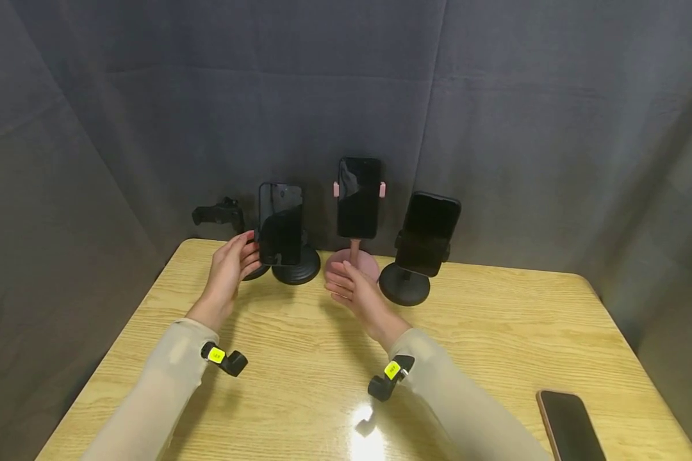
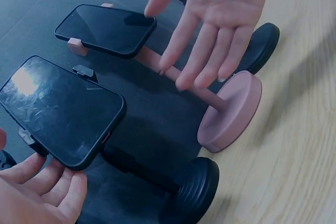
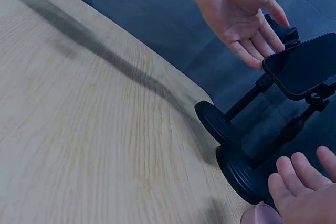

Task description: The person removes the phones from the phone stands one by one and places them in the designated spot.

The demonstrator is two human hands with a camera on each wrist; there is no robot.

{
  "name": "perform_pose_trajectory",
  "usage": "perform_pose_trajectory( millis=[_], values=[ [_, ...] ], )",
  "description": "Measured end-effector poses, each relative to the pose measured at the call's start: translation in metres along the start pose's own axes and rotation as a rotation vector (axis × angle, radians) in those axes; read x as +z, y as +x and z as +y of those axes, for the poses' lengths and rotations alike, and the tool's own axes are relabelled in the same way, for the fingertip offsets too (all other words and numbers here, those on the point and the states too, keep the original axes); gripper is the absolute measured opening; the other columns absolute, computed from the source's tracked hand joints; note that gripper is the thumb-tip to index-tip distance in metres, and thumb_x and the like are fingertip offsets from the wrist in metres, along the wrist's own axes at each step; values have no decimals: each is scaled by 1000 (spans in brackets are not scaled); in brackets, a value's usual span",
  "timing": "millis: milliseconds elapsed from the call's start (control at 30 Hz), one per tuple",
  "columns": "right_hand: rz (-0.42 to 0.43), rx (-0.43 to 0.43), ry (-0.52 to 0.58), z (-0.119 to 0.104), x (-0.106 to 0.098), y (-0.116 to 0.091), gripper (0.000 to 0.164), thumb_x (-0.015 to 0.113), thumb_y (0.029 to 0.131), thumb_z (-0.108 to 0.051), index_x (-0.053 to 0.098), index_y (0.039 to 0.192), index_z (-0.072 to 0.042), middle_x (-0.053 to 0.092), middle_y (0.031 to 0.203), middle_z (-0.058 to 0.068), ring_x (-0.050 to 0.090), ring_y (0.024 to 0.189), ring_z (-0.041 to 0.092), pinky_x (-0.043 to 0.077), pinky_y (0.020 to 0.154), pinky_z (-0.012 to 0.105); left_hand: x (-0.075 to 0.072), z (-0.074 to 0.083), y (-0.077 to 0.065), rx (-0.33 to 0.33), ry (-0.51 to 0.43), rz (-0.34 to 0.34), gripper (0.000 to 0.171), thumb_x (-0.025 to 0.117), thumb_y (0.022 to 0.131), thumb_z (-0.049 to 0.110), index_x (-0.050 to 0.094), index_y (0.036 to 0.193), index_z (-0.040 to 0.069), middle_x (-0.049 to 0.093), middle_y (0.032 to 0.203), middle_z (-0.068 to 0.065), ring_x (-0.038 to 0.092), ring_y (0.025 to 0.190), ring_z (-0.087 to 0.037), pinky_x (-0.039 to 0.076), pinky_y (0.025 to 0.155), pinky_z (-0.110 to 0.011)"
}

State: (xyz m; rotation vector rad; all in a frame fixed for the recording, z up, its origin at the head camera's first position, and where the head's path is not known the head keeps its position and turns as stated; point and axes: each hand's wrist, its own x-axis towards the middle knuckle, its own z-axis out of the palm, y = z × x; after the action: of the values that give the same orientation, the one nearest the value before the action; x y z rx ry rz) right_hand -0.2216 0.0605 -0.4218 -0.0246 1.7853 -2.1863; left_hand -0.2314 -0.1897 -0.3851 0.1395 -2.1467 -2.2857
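A black phone (image 1: 280, 224) sits upright in a clamp on a black round-based stand (image 1: 297, 266). Beside its lower left edge is my left hand (image 1: 227, 267); the fingers are loosely extended, with fingertips at or very near the phone's edge and clamp (image 2: 31, 142). My right hand (image 1: 364, 299) hovers palm inward before the pink stand (image 1: 364, 261), fingers fairly straight and holding nothing. That stand carries another black phone (image 1: 359, 198) between pink clamp arms. Farther right, a third phone (image 1: 428, 234) leans in a black stand (image 1: 405, 288).
At the far left stands a black holder (image 1: 219, 212) without a phone, its base partly hidden behind my left hand. A pink-edged phone (image 1: 571, 426) lies flat at the table's front right. Grey cloth (image 1: 525, 160) hangs behind the wooden table (image 1: 496, 333).
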Motion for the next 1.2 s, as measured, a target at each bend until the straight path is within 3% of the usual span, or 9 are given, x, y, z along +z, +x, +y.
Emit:
perform_pose_trajectory(
  millis=[267,567,767,967,1067,1200],
  values=[
    [-43,4,-4,-10,20,14,50,36,112,-30,37,154,-4,46,156,19,47,142,37,36,122,46,0,2,2,-17,-49,-4,51,30,112,33,36,153,4,64,94,23,61,92,4,50,87,-12],
    [-48,20,54,-23,34,29,48,38,111,-32,41,153,-8,50,153,17,50,141,34,35,122,44,0,3,6,-41,-76,-20,46,29,112,32,39,149,6,65,92,22,61,90,3,50,86,-13],
    [-44,-3,77,-30,42,35,45,37,112,-26,42,153,-10,46,156,18,48,143,34,36,122,44,-1,4,8,-49,-52,-76,49,27,112,34,35,153,8,63,96,21,60,93,3,48,87,-15],
    [-35,13,138,-37,53,37,47,41,111,-27,39,155,-10,35,160,22,37,148,38,33,123,47,-2,2,8,-13,-24,-142,43,30,112,36,41,147,13,64,96,20,61,90,2,48,85,-19],
    [-18,33,161,-38,58,37,48,42,110,-26,39,155,-11,44,143,16,42,141,34,35,122,46,-2,1,9,8,4,-156,46,29,112,37,40,149,12,64,100,21,62,93,2,48,86,-18],
    [19,41,148,-40,61,38,44,42,110,-26,44,153,-13,45,103,1,48,104,19,47,107,36,-4,-1,13,38,62,-150,53,28,111,40,40,150,7,63,105,18,62,95,3,50,87,-14]
  ],
)
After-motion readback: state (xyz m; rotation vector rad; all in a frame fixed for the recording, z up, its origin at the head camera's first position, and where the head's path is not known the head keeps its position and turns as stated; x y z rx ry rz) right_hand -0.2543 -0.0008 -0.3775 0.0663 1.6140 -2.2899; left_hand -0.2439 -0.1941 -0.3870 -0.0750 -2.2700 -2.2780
